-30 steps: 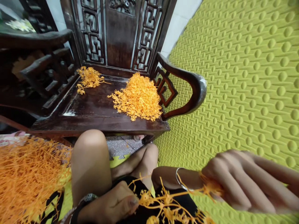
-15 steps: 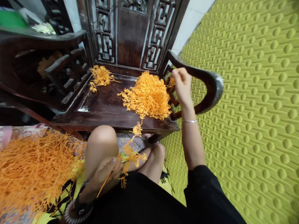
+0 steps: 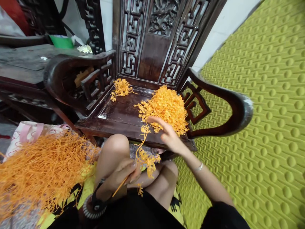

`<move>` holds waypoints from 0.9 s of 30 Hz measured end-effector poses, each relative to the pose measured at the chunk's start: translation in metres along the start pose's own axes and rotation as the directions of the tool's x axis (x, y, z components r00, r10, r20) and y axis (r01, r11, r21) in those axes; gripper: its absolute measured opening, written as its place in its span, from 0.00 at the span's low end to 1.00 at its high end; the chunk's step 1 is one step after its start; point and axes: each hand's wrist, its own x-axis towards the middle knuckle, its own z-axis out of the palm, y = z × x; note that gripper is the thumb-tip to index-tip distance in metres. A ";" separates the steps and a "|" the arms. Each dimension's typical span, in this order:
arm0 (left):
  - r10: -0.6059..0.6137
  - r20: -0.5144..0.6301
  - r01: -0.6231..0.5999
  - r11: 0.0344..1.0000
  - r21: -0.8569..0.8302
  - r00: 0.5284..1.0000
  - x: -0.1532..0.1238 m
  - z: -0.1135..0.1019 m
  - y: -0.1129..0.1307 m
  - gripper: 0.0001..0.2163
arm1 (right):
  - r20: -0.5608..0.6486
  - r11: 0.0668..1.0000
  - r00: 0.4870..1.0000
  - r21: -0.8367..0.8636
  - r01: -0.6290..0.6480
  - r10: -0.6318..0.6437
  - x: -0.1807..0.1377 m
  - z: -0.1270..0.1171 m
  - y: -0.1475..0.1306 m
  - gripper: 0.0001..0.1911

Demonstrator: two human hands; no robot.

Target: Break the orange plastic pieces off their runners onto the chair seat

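My left hand [image 3: 125, 174] is closed around the stem of an orange artificial-looking sprig [image 3: 143, 152], held over my lap. Its branching, frilly tips reach up toward the seat's front edge. Just above the sprig's top end, my right hand [image 3: 168, 133] has its fingers stretched out and appears to hold nothing; I cannot tell if a fingertip touches the sprig. Behind that hand a large heap of frilly orange pieces [image 3: 170, 103] lies on the dark wooden chair seat [image 3: 119, 111]. A smaller orange bunch [image 3: 122, 87] sits at the seat's back left.
On the floor at left, a big tangle of orange stems [image 3: 47, 168] spreads against a white-and-pink bag [image 3: 25, 135]. Carved armrests [image 3: 234, 127] flank the seat. A yellow-green bumpy wall covering [image 3: 269, 127] rises at right. Farther left stands a wooden table [image 3: 21, 62] with a green container [image 3: 62, 41].
My right hand has come from the right armrest, down and left to the sprig's top, its fingers opening out. The left hand still holds the sprig. The view has shifted left.
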 end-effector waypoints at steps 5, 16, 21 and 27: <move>-0.043 0.128 0.035 0.997 0.064 0.991 0.025 -0.003 -0.015 0.25 | 0.066 0.866 0.966 0.432 -0.253 0.250 -0.013 0.045 -0.014 0.14; -0.058 0.040 0.045 0.961 0.274 0.998 0.015 -0.005 -0.015 0.25 | -0.230 0.762 0.872 0.610 -0.216 0.432 -0.020 0.038 -0.009 0.26; -0.071 0.018 0.063 0.959 0.276 0.997 0.007 0.002 -0.014 0.24 | -0.138 0.726 0.894 0.641 -0.248 0.427 -0.019 0.028 -0.021 0.26; -0.163 -0.001 0.162 0.977 0.136 0.987 -0.011 0.002 -0.027 0.25 | -0.504 0.900 0.821 0.435 -0.026 0.267 0.020 -0.069 -0.009 0.23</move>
